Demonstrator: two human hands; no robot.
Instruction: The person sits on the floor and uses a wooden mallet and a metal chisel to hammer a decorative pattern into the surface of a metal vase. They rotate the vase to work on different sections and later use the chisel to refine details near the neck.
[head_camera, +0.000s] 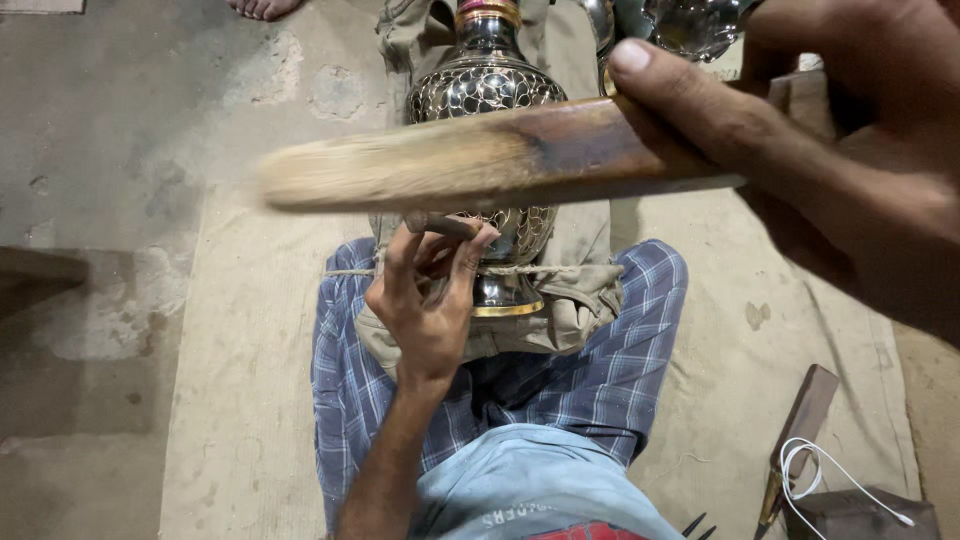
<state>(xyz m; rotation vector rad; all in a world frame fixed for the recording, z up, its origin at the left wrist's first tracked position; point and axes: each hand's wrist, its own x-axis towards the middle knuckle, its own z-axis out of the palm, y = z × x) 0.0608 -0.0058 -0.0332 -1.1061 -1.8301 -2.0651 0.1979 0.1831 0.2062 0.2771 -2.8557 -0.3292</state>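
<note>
The left hand (430, 300) pinches a small metal tool (440, 224) against the patterned vase (487, 90) – steadying its tip. Above it, the right hand (800, 130) is closed around a wooden stick (480, 160), raised – blurred. The vase lies on a cloth (570, 290) across the lap.

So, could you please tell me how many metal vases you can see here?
2: the engraved vase lying across the lap, steadied by the left hand, and a shiny vase at the top edge, partly cut off. Others may be hidden.

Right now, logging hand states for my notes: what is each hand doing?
Left hand: closed on a small chisel held against the engraved metal vase.
Right hand: closed on a wooden mallet stick.
</note>
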